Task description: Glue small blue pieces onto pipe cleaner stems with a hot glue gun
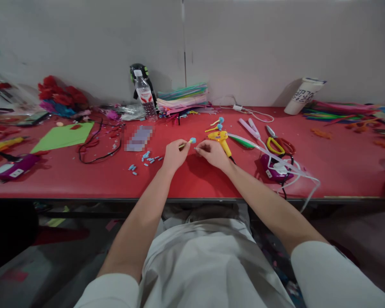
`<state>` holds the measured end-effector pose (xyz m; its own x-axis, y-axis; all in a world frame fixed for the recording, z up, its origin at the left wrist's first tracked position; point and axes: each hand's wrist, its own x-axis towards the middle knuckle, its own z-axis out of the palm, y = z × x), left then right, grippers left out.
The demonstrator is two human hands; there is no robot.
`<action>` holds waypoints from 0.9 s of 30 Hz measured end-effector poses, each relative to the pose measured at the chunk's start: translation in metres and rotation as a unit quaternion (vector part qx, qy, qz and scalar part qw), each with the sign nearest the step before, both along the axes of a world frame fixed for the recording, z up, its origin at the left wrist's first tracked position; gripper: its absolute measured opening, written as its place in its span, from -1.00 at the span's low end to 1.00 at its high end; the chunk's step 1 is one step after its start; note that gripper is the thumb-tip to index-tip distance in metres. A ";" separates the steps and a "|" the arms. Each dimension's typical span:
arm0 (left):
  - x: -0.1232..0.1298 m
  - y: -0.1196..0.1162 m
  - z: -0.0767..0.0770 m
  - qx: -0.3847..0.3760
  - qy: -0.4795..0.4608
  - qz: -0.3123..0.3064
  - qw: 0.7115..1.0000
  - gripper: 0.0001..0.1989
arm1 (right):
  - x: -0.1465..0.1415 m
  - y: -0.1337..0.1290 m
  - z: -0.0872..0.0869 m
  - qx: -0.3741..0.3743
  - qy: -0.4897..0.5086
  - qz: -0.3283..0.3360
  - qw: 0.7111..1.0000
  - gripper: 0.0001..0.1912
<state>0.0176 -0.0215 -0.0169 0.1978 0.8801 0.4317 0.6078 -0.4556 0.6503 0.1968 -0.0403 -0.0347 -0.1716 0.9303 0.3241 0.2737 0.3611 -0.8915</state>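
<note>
Rumpled cloth shirt (202,261), left grip (176,155) around slender blue-tipped stem (193,140), right grip (214,154) unclear.

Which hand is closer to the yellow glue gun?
The right. The right hand is close beside the yellow glue gun, on its near side; the left hand is farther off, to its left.

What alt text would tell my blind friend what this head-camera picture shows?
A person's left hand holds a thin stem with a blue tip over a red table, the right hand close beside it. Small blue pieces lie left of the hands, and a yellow glue gun lies just beyond the right one.
</note>
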 end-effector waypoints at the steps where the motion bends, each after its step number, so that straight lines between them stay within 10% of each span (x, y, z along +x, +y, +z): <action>1: 0.001 -0.001 0.000 0.001 -0.006 -0.003 1.000 -0.69 | -0.001 0.001 -0.001 0.001 0.008 -0.004 1.000 -0.75; 27: 0.006 -0.005 0.002 0.021 -0.015 -0.043 0.999 -0.69 | -0.017 0.004 -0.001 -0.055 0.099 0.009 0.994 -0.67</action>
<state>0.0241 -0.0264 -0.0149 0.2587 0.8409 0.4754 0.5458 -0.5333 0.6463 0.1802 -0.0361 -0.0357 -0.1312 0.9595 0.2494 0.0840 0.2614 -0.9616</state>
